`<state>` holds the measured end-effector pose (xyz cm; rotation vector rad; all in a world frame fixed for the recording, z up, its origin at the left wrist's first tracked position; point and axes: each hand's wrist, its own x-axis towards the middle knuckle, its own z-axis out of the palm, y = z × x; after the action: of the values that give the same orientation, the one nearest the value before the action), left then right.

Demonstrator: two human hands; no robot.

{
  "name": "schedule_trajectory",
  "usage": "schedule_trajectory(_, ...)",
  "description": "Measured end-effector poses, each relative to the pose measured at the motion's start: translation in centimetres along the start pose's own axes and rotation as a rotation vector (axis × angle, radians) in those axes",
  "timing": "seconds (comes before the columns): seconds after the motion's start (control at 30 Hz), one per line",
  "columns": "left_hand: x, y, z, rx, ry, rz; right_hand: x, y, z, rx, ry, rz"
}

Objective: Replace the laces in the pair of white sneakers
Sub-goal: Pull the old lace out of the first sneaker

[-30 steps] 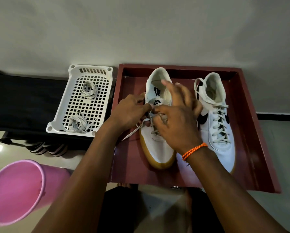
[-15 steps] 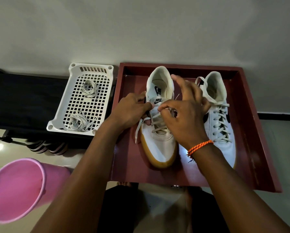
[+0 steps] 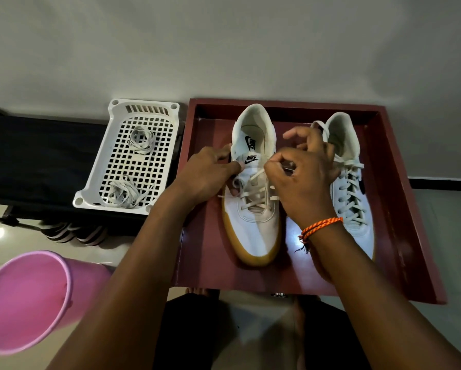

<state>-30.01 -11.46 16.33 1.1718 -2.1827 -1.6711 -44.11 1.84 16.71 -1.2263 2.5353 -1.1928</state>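
Grey wall filled the background, and a dark red tray sat below it holding the pair of white sneakers. Clock directions here are read from the tray's centre. The left sneaker lay toward 9 o'clock with its toe pointing to 6; the right sneaker, fully laced, lay toward 3 o'clock. The left hand gripped the left sneaker's side at the eyelets, fingers curled over a lace. The right hand pinched that lace's end between thumb and forefinger just beside the tongue, the other fingers raised. Half a second earlier the right hand had sat lower over the eyelets; it had since lifted toward 12 o'clock, drawing the lace taut across the tongue. An orange wristband circled the right wrist. Beyond the tray at 9 o'clock a white basket held two bundles of loose laces, unchanged, and a pink bucket stood toward 8 o'clock.
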Motion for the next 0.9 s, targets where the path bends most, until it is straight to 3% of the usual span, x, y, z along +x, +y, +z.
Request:
schedule_trajectory(0.17, 0.0, 0.1, 0.0, 0.021, 0.003, 0.009, -1.0, -0.4, 0.1, -0.215, -0.173, -0.244)
schedule_trajectory(0.27, 0.0, 0.1, 0.0, 0.017, 0.008, 0.015, -1.8, -0.4, 1.0, -0.314, -0.296, -0.288)
schedule_trajectory(0.37, -0.1, 0.2, 0.0, 0.023, 0.01, 0.012, -1.7, -0.2, 1.3, -0.268, -0.269, -0.261)
schedule_trajectory(0.63, -0.3, 0.6, -0.1, 0.045, -0.009, 0.003, 0.0, -0.2, 0.1, 0.049, 0.003, -0.043)
schedule_trajectory(0.9, -0.2, 0.5, 0.0, 0.041, -0.004, 0.028, -1.6, 0.0, 1.1, -0.303, -0.272, -0.311)
